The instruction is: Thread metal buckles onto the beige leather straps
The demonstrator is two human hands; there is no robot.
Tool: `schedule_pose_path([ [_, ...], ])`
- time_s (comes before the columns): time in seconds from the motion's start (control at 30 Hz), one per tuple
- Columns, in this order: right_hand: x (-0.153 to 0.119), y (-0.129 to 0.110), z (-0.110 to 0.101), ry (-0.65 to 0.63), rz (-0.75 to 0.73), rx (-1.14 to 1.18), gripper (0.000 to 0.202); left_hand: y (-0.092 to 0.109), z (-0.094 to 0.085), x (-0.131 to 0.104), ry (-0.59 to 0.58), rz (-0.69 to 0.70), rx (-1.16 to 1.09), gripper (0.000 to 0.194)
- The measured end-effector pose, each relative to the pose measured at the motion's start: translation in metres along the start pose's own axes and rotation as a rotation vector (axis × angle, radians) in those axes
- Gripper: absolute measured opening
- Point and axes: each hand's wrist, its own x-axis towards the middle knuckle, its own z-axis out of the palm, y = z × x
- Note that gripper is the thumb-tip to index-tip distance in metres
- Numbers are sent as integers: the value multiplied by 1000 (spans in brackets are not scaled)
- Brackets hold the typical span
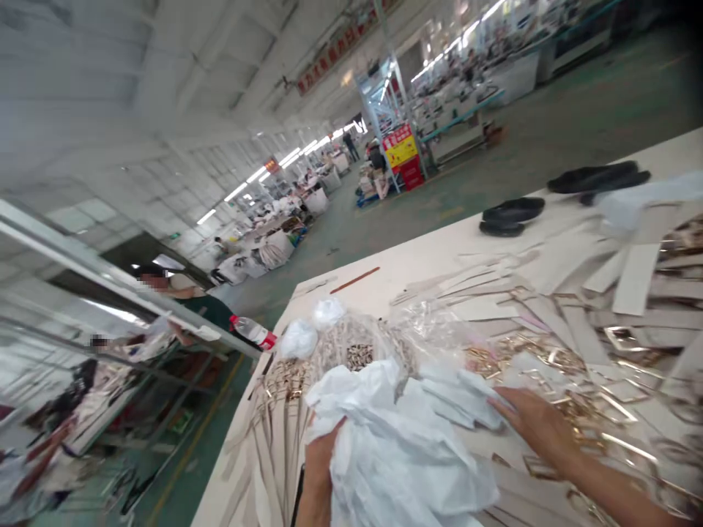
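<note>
A crumpled white plastic bag point(400, 446) fills the space between my two hands above the table. My left hand point(324, 450) is closed on its left side, with the fingertips partly covered by the folds. At the other end, my right hand point(527, 417) pinches a stretched edge of the bag. Behind it sits a clear plastic bag point(351, 344) with chain-like metal pieces inside. Pale belt straps point(274, 446) with gold buckles lie in a bunch beside my left hand. Loose gold buckles point(593, 410) are spread under and around my right forearm.
Black pouch-like items point(510, 214) lie near the table's far edge, and a brown strip point(354, 280) is further left. More pale straps point(637, 278) cover the right side. A red-capped bottle point(253, 331) is at the left edge. A person point(201, 304) stands beyond the metal rail.
</note>
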Motion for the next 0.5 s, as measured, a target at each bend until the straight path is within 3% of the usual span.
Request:
schedule_pose_path([
  [0.07, -10, 8, 10, 78, -78, -87, 36, 7, 7, -6, -135, -29, -95, 39],
  [0.13, -20, 14, 20, 53, -140, -130, 31, 11, 9, -11, -230, -19, -124, 41],
  [0.3, -23, 15, 40, -104, -143, -25, 31, 10, 16, -15, -255, -6, -132, 43],
  [0.37, -18, 3, 31, -155, -68, -11, 34, 9, 18, -18, -264, 2, -119, 44],
  [0.5, -5, -36, -13, -258, 155, -48, 30, 7, 11, -25, -154, 10, 33, 39],
])
